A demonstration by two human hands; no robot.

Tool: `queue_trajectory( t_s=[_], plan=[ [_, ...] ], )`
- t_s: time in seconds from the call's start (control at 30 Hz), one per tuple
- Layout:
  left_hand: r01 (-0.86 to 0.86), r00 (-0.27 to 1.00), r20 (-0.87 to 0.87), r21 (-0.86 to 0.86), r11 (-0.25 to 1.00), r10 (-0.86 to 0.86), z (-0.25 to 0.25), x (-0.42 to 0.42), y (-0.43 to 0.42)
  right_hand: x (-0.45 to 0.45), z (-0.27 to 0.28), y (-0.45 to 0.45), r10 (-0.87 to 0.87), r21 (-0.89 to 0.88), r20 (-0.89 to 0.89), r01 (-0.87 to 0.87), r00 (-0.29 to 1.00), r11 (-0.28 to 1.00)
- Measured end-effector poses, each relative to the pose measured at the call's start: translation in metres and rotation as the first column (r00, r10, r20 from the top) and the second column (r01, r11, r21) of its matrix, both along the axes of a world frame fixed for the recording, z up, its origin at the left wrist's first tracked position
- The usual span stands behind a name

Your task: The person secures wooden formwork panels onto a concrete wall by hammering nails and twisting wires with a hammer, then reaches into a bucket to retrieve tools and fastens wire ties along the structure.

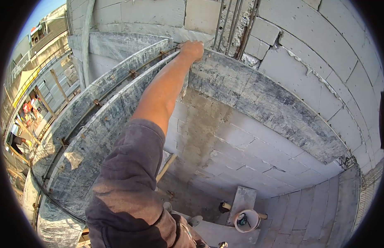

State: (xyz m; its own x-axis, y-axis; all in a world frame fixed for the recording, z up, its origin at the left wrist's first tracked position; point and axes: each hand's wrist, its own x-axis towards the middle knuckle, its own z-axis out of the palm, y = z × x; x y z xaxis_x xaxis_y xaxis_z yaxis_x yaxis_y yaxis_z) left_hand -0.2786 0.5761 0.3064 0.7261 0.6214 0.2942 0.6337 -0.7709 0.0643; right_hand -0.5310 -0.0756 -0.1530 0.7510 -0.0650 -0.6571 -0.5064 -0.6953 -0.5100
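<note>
Left hand [192, 50]: at the top edge of the left formwork panel [102, 132], far end; fingers bent, whether they grip I cannot tell.
Right formwork panel [262, 101]: just beside this hand.
Bucket [254, 226]: well below.

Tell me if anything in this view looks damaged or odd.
Yes. On the upper block wall, just right of the steel rods, edges are chipped and joints ragged. Below the grey board, a brownish stain streaks the paler lower wall; I cannot tell what caused it.
</note>
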Motion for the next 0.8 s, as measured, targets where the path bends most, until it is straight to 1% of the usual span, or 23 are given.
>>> queue_trajectory(
  t_s=[0.1,0.3,0.4,0.6,0.7,0.8],
  plan=[
    [0.028,0.998,0.062,0.012,1.000,-0.029,-0.005,0.001,0.005,-0.007,0.001,0.000,-0.011,0.001,-0.001,0.011,1.000,1.000],
    [0.108,0.994,-0.025,0.041,0.993,-0.107,-0.007,0.014,0.032,-0.023,0.004,-0.002,-0.031,-0.007,-0.011,0.031,0.999,0.999],
    [0.085,0.996,0.013,0.024,0.996,-0.086,-0.009,0.021,0.040,-0.029,0.004,-0.002,-0.046,-0.010,-0.012,0.046,0.999,0.999],
    [0.110,0.990,-0.088,-0.018,0.994,-0.111,-0.003,0.028,0.050,-0.044,0.007,-0.005,-0.062,-0.015,-0.022,0.061,0.998,0.998],
    [0.106,0.994,-0.009,-0.008,0.994,-0.106,-0.007,0.031,0.051,-0.052,0.007,-0.010,-0.079,-0.016,-0.021,0.079,0.997,0.997],
    [0.110,0.994,-0.001,-0.004,0.994,-0.110,-0.004,0.022,0.044,-0.063,0.008,-0.019,-0.094,-0.017,-0.025,0.093,0.995,0.995]
  ],
)
